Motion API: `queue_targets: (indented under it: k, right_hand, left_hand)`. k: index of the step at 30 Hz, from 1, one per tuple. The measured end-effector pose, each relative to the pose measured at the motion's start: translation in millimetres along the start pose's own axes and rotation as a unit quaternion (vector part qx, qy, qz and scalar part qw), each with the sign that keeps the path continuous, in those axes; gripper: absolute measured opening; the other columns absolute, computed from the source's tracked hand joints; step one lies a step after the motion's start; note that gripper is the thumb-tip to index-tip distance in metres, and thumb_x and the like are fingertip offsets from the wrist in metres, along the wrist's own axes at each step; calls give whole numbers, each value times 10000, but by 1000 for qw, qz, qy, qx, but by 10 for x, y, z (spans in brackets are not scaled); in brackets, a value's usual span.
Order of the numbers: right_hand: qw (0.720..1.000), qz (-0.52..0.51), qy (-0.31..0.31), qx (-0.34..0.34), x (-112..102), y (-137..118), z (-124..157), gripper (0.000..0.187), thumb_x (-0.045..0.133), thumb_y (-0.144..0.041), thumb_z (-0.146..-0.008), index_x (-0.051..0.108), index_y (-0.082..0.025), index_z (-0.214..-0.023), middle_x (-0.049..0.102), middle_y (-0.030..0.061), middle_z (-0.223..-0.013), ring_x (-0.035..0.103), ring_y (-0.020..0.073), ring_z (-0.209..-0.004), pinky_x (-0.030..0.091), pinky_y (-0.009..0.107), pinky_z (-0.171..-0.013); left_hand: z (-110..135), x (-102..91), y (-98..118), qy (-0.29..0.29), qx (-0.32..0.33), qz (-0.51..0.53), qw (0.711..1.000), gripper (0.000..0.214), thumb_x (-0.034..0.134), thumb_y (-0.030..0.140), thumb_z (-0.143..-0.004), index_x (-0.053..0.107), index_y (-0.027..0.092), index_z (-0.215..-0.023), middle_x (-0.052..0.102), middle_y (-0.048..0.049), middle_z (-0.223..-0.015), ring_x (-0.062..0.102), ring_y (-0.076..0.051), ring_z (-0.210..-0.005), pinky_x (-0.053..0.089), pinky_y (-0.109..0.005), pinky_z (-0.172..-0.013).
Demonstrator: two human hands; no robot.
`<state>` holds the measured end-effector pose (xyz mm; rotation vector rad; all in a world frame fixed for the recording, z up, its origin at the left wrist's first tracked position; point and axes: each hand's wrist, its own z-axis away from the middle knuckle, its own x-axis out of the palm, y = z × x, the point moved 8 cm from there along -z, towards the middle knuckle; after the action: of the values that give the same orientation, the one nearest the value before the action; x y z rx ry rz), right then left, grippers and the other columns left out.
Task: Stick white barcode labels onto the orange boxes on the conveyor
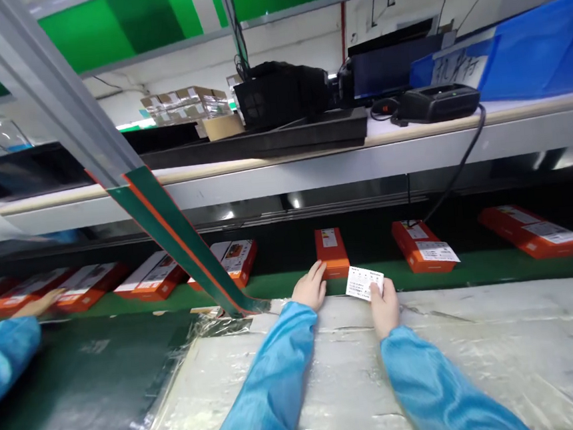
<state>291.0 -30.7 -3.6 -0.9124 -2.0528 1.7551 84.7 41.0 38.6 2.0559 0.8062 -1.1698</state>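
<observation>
In front of me on the green belt stands a small orange box [334, 264] with a white label on its top. My left hand [310, 288] touches the box's left side with its fingers stretched out, not wrapped around it. Between the thumb and fingers of my right hand [385, 307] is a white printed label [365, 283], held beside the box's near right corner. To the right lies another orange box [423, 250], a white printed label [437, 251] sticking out past its edge.
More orange boxes [533, 232] line the green belt [283, 285] on both sides. A slanted metal post [54, 81] crosses the left. A co-worker's hand [41, 305] reaches to boxes there. Above runs a shelf [283, 182] with a black device [440, 102] and blue bin [543, 52].
</observation>
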Motion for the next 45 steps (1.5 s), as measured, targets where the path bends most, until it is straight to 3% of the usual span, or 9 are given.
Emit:
queue_targets:
  k: [5, 11, 15, 19, 24, 29, 34, 39, 45]
  right_hand:
    - [988, 156, -23, 1, 246, -249, -402, 252, 416, -371, -879, 504, -170, -1002, 626, 88, -950, 605, 250, -862, 462, 308, -744]
    - [929, 361, -75, -13, 746, -587, -894, 120, 601, -208, -842, 600, -143, -943, 593, 100, -842, 573, 319, -920, 407, 429, -865]
    - [893, 448, -33, -26, 732, -631, -897, 223, 585, -232, -870, 585, -91, -1043, 531, 180, -1063, 502, 357, -1042, 382, 489, -895]
    - [872, 487, 24, -46, 614, -626, -834, 439, 571, -284, -875, 489, -91, -1261, 439, 199, -1212, 443, 364, -1103, 354, 506, -940]
    - [846, 472, 130, -211, 544, -901, -719, 689, 572, -205, -738, 376, -89, -1389, 321, 176, -1381, 378, 345, -1165, 251, 520, -1045]
    - [881, 304, 131, -339, 574, -1100, -311, 524, 451, -341, -859, 452, -63, -1303, 380, 194, -1330, 348, 358, -1214, 259, 512, -1051]
    - [914, 177, 33, -365, 831, -1130, 205, 422, 394, -401, -949, 478, -112, -1245, 425, 173, -1297, 380, 312, -1228, 267, 481, -1056]
    - [948, 94, -44, -302, 1057, -938, 373, 344, 403, -416, -962, 518, -147, -1145, 516, 132, -1167, 489, 267, -1098, 367, 412, -972]
    - [979, -7, -185, -85, 1409, -381, 165, 459, 505, -608, -874, 573, -167, -982, 609, 76, -947, 579, 229, -879, 443, 325, -808]
  left_hand:
    - [38, -92, -120, 45, -58, 36, 997, 394, 499, 331, -903, 549, 189, -1267, 597, -55, -1217, 566, -231, -1099, 461, -396, -974]
    - [100, -143, -273, 93, -99, 73, 988, 272, 512, 301, -906, 622, 200, -1135, 642, -37, -1079, 610, -187, -985, 486, -326, -902]
    - [116, -202, -438, 132, -133, 90, 978, 261, 482, 275, -922, 622, 206, -1131, 634, -38, -1090, 604, -170, -977, 482, -308, -905]
    - [185, -468, -699, 233, -200, 59, 950, 264, 524, 241, -887, 633, 212, -1125, 575, -76, -1186, 533, -214, -1117, 446, -357, -974]
    - [369, -789, -1098, 312, -338, -39, 887, 529, 598, 241, -810, 496, 153, -1321, 334, -175, -1417, 278, -342, -1358, 307, -497, -1100]
    - [564, -696, -1592, 280, -518, 9, 808, 748, 601, 306, -794, 285, 17, -1408, 365, -301, -1322, 392, -423, -1250, 371, -550, -1008]
    - [564, -720, -1583, 289, -516, 8, 806, 838, 645, 325, -752, 243, 36, -1428, 375, -290, -1296, 391, -438, -1234, 377, -554, -993]
    - [551, -766, -1450, 289, -505, -32, 813, 906, 730, 409, -659, 325, 89, -1404, 373, -243, -1277, 401, -422, -1185, 406, -548, -945]
    - [342, -583, -1292, 221, -425, -11, 878, 887, 726, 370, -598, 374, 127, -1374, 405, -189, -1221, 441, -367, -1104, 433, -502, -918]
